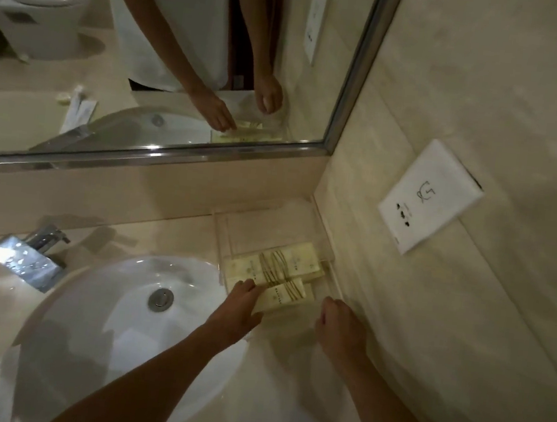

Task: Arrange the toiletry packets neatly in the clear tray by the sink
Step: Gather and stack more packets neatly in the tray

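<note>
1. Nearest the camera, two bare forearms are reaching across a glossy beige stone desk (290,377) that is carrying a round white sink (115,314) with a chrome drain plug (160,299).
2. The left hand (241,305) is lying with straight fingers on the near-left edge of the toiletry packets (281,273) — its grip is flat and pressing, not wrapped round anything.
3. The right hand (339,322) is sitting at the near-right corner of the clear tray (229,236) with fingers curled under; whether that grip is pinching the tray wall or a packet, I cannot tell.
4. The packets — pale cream, with thin gold line patterns — are lying overlapped in the near half of the tray, which is standing in the desk's corner, just beside the sink and against the side wall. Small print is showing on them but is too blurred to read.
5. Left of the sink, a chrome tap (29,258) is standing at the basin's rim.
6. On the tiled side wall (490,78), a white socket plate (431,197) is bearing a small line symbol and tiny unreadable text.
7. Farthest back, a framed mirror (173,155) is reflecting the hands, the tray, a white-shirted torso and a toilet.
</note>
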